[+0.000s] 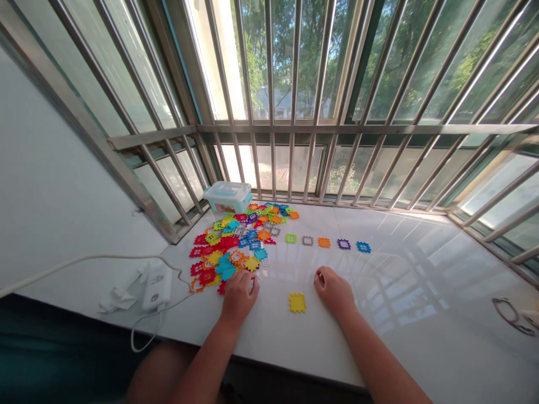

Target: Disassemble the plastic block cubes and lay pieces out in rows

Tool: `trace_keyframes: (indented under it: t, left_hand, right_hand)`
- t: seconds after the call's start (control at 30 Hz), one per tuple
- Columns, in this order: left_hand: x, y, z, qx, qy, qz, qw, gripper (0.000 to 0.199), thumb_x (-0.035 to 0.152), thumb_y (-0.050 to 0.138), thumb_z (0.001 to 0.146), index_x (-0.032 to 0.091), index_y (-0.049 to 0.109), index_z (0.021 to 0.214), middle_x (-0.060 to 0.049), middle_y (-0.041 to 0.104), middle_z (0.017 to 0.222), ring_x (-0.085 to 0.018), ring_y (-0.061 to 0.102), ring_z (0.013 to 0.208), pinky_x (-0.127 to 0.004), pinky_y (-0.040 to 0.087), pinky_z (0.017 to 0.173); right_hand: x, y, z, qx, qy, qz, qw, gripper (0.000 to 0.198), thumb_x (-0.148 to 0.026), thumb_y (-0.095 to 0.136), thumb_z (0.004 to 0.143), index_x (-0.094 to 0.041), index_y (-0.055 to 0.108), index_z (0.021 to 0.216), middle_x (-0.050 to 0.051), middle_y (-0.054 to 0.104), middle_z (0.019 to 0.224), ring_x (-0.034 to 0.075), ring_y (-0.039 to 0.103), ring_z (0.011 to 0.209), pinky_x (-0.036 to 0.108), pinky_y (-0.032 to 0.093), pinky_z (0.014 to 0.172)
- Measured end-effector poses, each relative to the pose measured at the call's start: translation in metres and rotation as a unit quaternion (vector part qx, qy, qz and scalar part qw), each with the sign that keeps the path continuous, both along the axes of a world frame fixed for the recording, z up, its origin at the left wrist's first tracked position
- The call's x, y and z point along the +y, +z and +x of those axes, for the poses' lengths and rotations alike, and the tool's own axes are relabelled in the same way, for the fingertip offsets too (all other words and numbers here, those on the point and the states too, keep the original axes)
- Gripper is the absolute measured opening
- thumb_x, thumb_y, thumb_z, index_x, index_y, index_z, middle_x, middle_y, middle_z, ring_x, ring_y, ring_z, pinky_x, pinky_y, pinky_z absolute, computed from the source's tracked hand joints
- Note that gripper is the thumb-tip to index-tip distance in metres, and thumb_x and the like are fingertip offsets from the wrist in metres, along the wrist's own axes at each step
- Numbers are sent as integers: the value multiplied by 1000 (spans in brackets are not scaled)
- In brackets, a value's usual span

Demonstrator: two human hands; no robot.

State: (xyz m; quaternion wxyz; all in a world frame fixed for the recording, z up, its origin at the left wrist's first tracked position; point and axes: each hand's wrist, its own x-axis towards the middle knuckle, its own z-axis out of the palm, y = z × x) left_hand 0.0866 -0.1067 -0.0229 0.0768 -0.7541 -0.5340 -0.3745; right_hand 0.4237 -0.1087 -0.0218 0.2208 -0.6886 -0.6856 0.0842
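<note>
My left hand [240, 292] rests at the near edge of a heap of flat plastic interlocking tiles [225, 242] with notched edges. Its fingers are curled and largely hidden from view; a small pale bit shows by the thumb, and I cannot make out whether it is held. Further right, my right hand [333, 289] lies on the white surface, loosely curled, with nothing visible in it. A yellow interlocking tile [297, 303] lies flat between the hands. Beyond them runs a row of single tiles: green [291, 238], grey [307, 240], orange [324, 242], purple [344, 244] and blue [364, 247].
A lidded plastic box [228, 197] stands behind the heap. At left are a white power strip [157, 287] with a cable and some crumpled paper [122, 296]. A pair of glasses or a metal loop [507, 311] sits far right. Window bars [292, 130] bound the back.
</note>
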Motion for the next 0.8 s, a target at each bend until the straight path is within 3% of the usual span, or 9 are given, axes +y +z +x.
trace_keyframes:
  t: [0.3, 0.8]
  left_hand:
    - [1, -1, -1, -13, -41, -2, 999, 12, 20, 56, 101, 23, 65, 93, -4, 70, 85, -23, 68, 85, -38, 53, 83]
    - [-1, -1, 0, -15, -45, -7, 999, 13, 20, 57, 100, 22, 67, 92, -4, 70, 81, -22, 68, 81, -37, 52, 81]
  right_hand:
    - [0, 0, 0, 6, -3, 3, 1000, 12, -30, 55, 102, -24, 65, 98, 2, 73, 92, 14, 58, 70, 30, 26, 64]
    - [0, 1, 0, 8, -8, -2, 1000, 13, -31, 55, 102, -25, 64, 96, 0, 73, 91, 14, 59, 69, 29, 26, 64]
